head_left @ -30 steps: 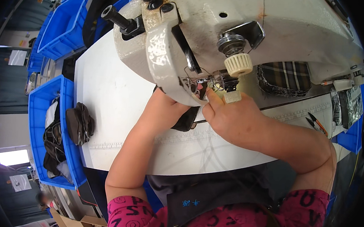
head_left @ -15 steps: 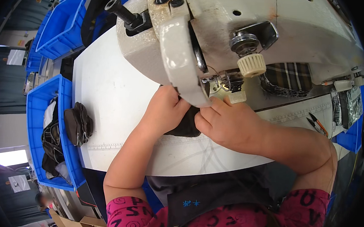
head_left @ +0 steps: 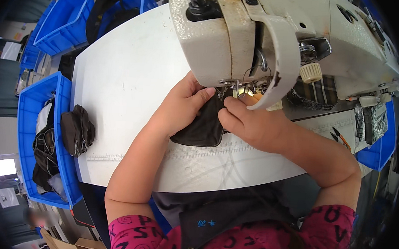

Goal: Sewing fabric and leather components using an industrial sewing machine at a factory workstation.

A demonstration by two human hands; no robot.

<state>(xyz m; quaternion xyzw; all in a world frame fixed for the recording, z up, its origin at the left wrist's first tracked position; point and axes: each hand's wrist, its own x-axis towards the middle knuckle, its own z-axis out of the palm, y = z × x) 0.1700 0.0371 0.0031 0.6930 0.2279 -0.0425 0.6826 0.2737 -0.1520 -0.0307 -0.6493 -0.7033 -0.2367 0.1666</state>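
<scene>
A dark brown cloth piece (head_left: 200,127) lies on the white worktable below the needle area of a cream sewing machine (head_left: 214,42). My left hand (head_left: 180,105) holds its upper left side, with the thumb on top and the other fingers mostly hidden behind. On the other side, my right hand (head_left: 257,126) is closed, its curled fingers gripping the cloth's right edge close to the presser foot. Part of that hand is hidden by the machine's curved white guard (head_left: 282,61). The cloth's rounded near corner hangs free of both hands.
Left of the white table (head_left: 124,82) stands a blue bin (head_left: 69,161) of dark pieces, with a dark brown stack (head_left: 77,130) against it. Orange-handled snips (head_left: 342,138) lie at right. A plaid piece (head_left: 324,89) rests under the machine arm. Another blue bin (head_left: 68,23) stands far left.
My head view has shifted, so the machine appears farther right. More of the cloth shows between my hands, and my left thumb now lies extended over it.
</scene>
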